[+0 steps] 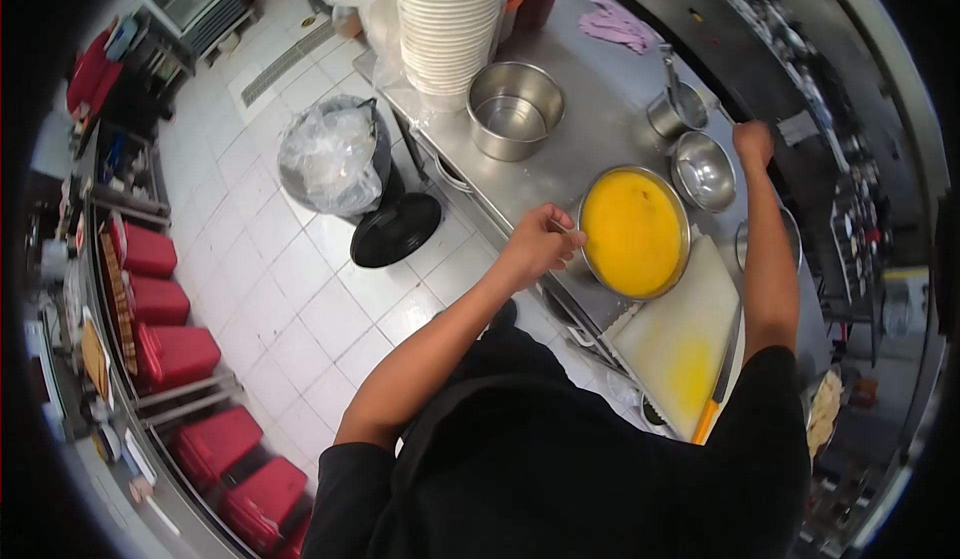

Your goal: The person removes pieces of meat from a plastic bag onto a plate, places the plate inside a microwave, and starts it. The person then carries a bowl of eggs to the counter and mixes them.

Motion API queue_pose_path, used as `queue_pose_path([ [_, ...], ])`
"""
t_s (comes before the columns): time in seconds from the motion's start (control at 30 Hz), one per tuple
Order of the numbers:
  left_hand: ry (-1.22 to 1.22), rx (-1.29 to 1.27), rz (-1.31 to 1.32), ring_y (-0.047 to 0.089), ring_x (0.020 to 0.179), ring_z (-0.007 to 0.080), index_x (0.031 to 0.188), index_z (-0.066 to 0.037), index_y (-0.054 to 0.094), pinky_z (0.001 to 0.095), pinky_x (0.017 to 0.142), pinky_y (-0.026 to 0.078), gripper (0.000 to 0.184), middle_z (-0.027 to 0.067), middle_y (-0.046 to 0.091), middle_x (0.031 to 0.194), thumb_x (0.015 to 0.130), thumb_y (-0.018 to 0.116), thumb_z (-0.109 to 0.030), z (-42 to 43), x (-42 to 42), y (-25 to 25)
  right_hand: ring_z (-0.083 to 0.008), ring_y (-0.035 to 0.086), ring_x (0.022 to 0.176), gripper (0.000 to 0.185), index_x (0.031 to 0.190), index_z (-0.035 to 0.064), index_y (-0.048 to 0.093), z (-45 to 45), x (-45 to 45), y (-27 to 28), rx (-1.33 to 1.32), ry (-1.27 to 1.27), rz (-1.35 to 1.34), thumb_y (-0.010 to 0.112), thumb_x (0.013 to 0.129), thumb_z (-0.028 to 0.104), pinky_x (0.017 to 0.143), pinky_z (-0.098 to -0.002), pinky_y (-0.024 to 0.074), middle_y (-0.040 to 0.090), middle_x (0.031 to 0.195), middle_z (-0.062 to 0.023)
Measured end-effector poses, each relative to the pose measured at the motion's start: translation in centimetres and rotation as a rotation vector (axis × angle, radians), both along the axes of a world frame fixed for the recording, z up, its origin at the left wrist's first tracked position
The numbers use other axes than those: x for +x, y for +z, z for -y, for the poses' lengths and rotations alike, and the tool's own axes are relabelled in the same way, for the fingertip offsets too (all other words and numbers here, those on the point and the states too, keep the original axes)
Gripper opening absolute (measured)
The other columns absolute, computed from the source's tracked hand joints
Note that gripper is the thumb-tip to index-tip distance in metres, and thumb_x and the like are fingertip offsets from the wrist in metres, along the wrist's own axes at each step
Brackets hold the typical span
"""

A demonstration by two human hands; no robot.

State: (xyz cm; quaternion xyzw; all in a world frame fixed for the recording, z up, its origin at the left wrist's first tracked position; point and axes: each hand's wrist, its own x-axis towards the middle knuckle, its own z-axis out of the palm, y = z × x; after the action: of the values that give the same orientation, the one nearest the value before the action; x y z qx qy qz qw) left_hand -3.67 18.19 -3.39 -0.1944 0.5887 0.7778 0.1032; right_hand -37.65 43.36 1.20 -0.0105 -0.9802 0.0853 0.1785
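A round steel pan of yellow liquid point(632, 234) stands on the counter, with a small dark spot near its far side. My left hand point(543, 246) is at the pan's left rim, fingers curled and thumb drawn in; whether it grips the rim or something small is unclear. My right hand point(753, 145) is closed in a fist beyond the pan, near an empty steel bowl point(703, 172); what it holds, if anything, is hidden. Close to me lies a white cutting board point(655, 344) stained yellow, with an orange-handled knife point(712, 409) along its right edge.
A deep steel pot point(515, 109) and a tall stack of white containers point(450, 24) stand farther left. A small pot with a handle point(677, 111) and a pink cloth point(615, 24) are toward the back. On the floor is a lined bin point(335, 154) beside a black lid point(396, 230).
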Motion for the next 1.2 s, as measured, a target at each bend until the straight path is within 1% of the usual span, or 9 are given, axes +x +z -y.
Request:
queue_pose_path([
  [0.1, 0.027, 0.014, 0.011, 0.056, 0.070, 0.0119, 0.094, -0.004, 0.048, 0.0261, 0.061, 0.049, 0.021, 0.0035, 0.056, 0.079, 0.080, 0.063, -0.010, -0.3, 0.2, 0.2, -0.0385, 0.059, 0.092, 0.028, 0.091, -0.0008, 0.064, 3.0, -2.6, -0.8, 0.163, 0.141, 0.034, 0.054, 0.073, 0.018, 0.080, -0.0425, 0.0483, 0.061, 0.097, -0.0234],
  [0.27, 0.068, 0.015, 0.055, 0.055, 0.072, 0.0117, 0.096, -0.003, 0.050, 0.0269, 0.065, 0.048, 0.023, 0.0030, 0.056, 0.079, 0.081, 0.064, -0.012, -0.7, 0.8, 0.2, -0.0383, 0.059, 0.093, 0.023, 0.091, 0.0029, 0.063, 6.2, -3.1, -2.6, 0.202, 0.169, 0.148, 0.050, 0.076, 0.014, 0.080, -0.0434, 0.0478, 0.062, 0.097, -0.0217],
  [0.37, 0.080, 0.005, 0.054, 0.054, 0.073, 0.0116, 0.096, -0.003, 0.050, 0.0268, 0.067, 0.047, 0.024, 0.0024, 0.055, 0.079, 0.080, 0.064, -0.013, -0.7, 0.8, 0.5, -0.0381, 0.059, 0.094, 0.023, 0.091, 0.0025, 0.064, 7.1, -1.6, -2.5, 0.483, 0.318, 0.021, 0.050, 0.076, 0.014, 0.080, -0.0447, 0.0470, 0.062, 0.097, -0.0227],
  [0.47, 0.078, 0.023, 0.081, 0.054, 0.075, 0.0117, 0.096, -0.004, 0.051, 0.0270, 0.069, 0.047, 0.023, 0.0017, 0.055, 0.079, 0.080, 0.065, -0.013, -0.8, 0.9, 0.8, -0.0386, 0.058, 0.095, 0.022, 0.089, 0.0008, 0.063, 7.6, -4.8, -4.4, 0.359, 0.448, 0.266, 0.051, 0.075, 0.013, 0.082, -0.0446, 0.0458, 0.061, 0.097, -0.0243],
  [0.57, 0.074, 0.036, 0.084, 0.054, 0.078, 0.0117, 0.096, -0.005, 0.051, 0.0269, 0.070, 0.046, 0.022, 0.0011, 0.055, 0.079, 0.080, 0.065, -0.014, -0.6, 1.0, 1.0, -0.0389, 0.058, 0.094, 0.024, 0.089, -0.0030, 0.062, 7.2, -7.9, -5.7, 0.472, 0.598, 0.352, 0.052, 0.074, 0.012, 0.083, -0.0435, 0.0453, 0.060, 0.096, -0.0261],
  [0.87, 0.082, 0.014, 0.073, 0.054, 0.077, 0.0112, 0.094, -0.007, 0.053, 0.0261, 0.069, 0.047, 0.020, 0.0007, 0.056, 0.080, 0.080, 0.066, -0.013, -0.6, 1.1, 0.7, -0.0382, 0.059, 0.093, 0.025, 0.086, -0.0061, 0.062, 7.2, -8.0, -4.6, 0.527, 0.661, 0.581, 0.052, 0.071, 0.011, 0.083, -0.0422, 0.0459, 0.059, 0.094, -0.0280],
  [0.97, 0.119, 0.029, 0.044, 0.051, 0.068, 0.0100, 0.092, -0.004, 0.052, 0.0237, 0.061, 0.043, 0.023, 0.0026, 0.055, 0.077, 0.077, 0.067, -0.011, -0.7, 1.1, 0.7, -0.0381, 0.059, 0.092, 0.025, 0.086, -0.0064, 0.063, 6.8, -8.3, -5.1, 0.532, 0.636, 0.512, 0.052, 0.070, 0.010, 0.082, -0.0421, 0.0462, 0.060, 0.094, -0.0278],
  [1.07, 0.127, 0.012, 0.006, 0.052, 0.070, 0.0100, 0.092, -0.004, 0.052, 0.0242, 0.062, 0.044, 0.021, 0.0027, 0.055, 0.078, 0.078, 0.067, -0.011, -0.9, 1.3, 0.4, -0.0377, 0.059, 0.091, 0.024, 0.083, -0.0065, 0.063, 6.4, -8.7, -6.0, 0.562, 0.688, 0.401, 0.052, 0.070, 0.011, 0.082, -0.0423, 0.0463, 0.060, 0.092, -0.0276],
  [1.2, 0.124, 0.039, 0.051, 0.056, 0.076, 0.0114, 0.092, -0.006, 0.054, 0.0268, 0.070, 0.049, 0.017, 0.0024, 0.057, 0.081, 0.082, 0.065, -0.015, -0.6, 1.5, 1.1, -0.0365, 0.060, 0.090, 0.024, 0.081, -0.0048, 0.064, 6.9, -7.6, -4.8, 0.561, 0.708, 0.491, 0.053, 0.070, 0.013, 0.082, -0.0423, 0.0463, 0.061, 0.090, -0.0268],
])
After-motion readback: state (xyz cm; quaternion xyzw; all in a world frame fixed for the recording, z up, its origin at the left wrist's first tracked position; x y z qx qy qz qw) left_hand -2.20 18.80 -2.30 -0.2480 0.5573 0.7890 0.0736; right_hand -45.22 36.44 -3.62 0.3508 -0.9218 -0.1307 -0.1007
